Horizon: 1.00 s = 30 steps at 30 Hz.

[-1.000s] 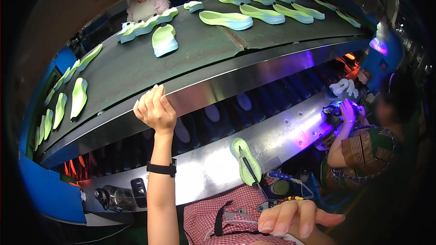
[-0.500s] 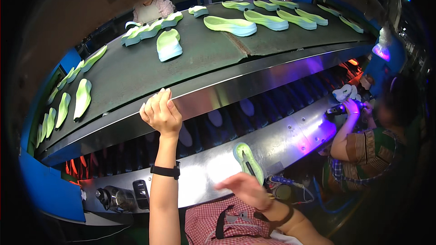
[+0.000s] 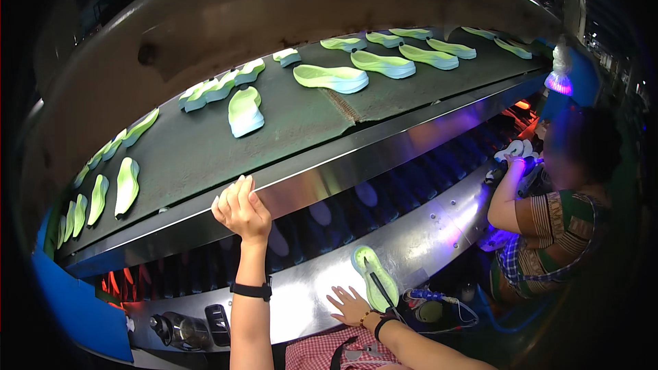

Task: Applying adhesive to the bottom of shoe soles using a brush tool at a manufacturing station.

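- The left hand (image 3: 243, 214) is bending its fingers together at the conveyor's near rim (image 3: 329, 195); whether it is gripping, I cannot tell.
- The right hand (image 3: 351, 307) is spreading open, empty, by the steel shelf's (image 3: 301, 301) near edge.
- One green sole (image 3: 373, 291) is lying just beside it, carrying one dark tool (image 3: 382, 286).

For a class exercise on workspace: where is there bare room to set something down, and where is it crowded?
Free: the metal ledge between left forearm and right hand; the belt between the leftmost soles and the sole beyond the left hand. Crowded: the belt's far side; the ledge's left end, around the bottle.
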### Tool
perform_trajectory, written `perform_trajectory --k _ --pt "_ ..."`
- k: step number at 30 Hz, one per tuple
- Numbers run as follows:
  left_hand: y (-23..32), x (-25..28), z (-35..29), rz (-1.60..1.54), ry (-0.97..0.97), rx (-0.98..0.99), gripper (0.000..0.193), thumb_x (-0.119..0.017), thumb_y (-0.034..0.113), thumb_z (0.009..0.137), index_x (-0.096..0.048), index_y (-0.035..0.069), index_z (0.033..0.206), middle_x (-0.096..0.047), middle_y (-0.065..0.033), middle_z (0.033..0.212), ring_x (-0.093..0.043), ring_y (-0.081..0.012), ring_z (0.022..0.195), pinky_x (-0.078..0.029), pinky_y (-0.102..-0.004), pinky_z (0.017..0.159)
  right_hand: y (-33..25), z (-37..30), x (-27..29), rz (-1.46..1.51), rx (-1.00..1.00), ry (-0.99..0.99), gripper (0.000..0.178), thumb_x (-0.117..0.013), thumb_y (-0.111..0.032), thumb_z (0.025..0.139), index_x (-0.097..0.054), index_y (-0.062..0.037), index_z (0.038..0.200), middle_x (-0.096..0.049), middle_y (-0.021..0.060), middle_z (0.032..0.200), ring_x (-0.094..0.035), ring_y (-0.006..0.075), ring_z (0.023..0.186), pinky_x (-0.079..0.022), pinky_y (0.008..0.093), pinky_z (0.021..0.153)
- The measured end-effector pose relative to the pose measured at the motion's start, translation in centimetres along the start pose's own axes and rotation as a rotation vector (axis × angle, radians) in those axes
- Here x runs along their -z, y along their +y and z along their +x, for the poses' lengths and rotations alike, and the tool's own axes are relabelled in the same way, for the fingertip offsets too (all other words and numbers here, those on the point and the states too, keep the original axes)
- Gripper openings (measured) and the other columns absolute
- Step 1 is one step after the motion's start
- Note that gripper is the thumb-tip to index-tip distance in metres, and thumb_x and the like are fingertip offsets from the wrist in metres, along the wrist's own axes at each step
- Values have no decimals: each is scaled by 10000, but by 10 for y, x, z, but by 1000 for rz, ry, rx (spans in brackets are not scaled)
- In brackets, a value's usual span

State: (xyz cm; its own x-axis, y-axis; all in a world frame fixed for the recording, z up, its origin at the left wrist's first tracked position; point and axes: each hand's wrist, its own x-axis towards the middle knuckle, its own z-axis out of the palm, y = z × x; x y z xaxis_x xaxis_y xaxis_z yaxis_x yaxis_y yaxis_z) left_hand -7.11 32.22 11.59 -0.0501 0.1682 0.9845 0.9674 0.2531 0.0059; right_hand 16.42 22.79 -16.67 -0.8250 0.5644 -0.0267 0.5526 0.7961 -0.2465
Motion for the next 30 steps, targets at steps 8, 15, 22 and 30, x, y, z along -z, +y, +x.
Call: perform_trajectory --k 8,15,22,30 --pt "7 10 6 -37 -4 13 279 -393 209 880 -631 68 911 -623 -44 950 -530 -208 897 -306 -363 872 4 -2 -11 -72 46 52 568 -411 -425 859 -303 -162 1350 -288 114 1400 -286 246 1286 -210 470 1036" --pt "11 7 4 -68 12 6 276 -393 194 876 -627 49 893 -620 -72 933 -536 -226 880 -316 -359 854 -10 -2 50 482 -159 -460 431 -479 -402 813 -555 -172 1169 -233 88 1427 -128 348 1314 -132 439 1074" --pt "8 1 3 -35 16 -3 300 -372 199 895 -622 33 888 -616 -80 946 -530 -232 891 -320 -364 859 0 8 28 330 -157 -479 505 -446 -313 815 -392 -162 1293 -309 143 1375 -217 318 1297 -422 424 888" --pt "1 -5 -7 -12 21 -25 309 -366 185 913 -610 2 960 -618 -103 985 -534 -259 929 -318 -371 890 18 3 -14 272 -28 -172 599 -487 -384 782 -351 -158 1321 -290 152 1382 -255 312 1283 -360 419 942"
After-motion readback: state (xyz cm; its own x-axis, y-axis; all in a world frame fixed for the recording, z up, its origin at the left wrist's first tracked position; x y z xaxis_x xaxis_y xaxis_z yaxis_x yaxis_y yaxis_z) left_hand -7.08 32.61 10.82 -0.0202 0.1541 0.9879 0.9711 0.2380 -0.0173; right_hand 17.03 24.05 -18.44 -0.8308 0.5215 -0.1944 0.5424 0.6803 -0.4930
